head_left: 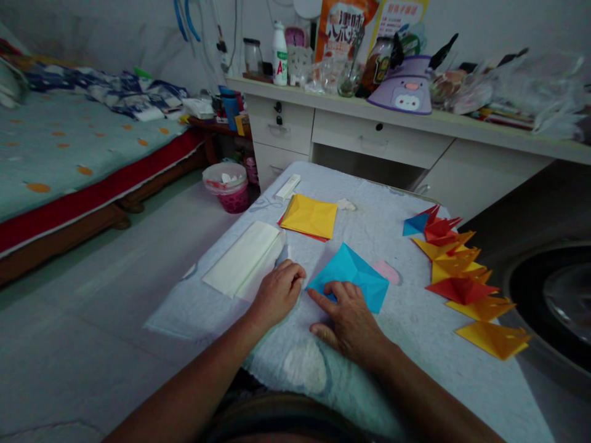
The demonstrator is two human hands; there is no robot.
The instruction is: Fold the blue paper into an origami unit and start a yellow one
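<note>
A blue sheet of origami paper (353, 271) with crease lines lies on the cloth-covered table in front of me. My right hand (346, 317) rests on its near left part, fingers stretched out and thumb apart. Just left of the sheet, my left hand (281, 286) is closed with its fingers curled together; what they hold, if anything, is hidden. A short thin white piece (289, 251) shows right behind those fingers. Beyond the hands sits a stack of square paper (311, 215), yellow on top with red edges beneath. A folded pale sheet (244, 258) lies beside my left hand.
Several folded paper pieces in red, yellow and blue (464, 289) line the table's right edge. A small white box (288, 187) and a crumpled white scrap (346, 204) lie near the far edge. Behind stands a cluttered white desk (344, 126); a pink bin (233, 198) is on the floor.
</note>
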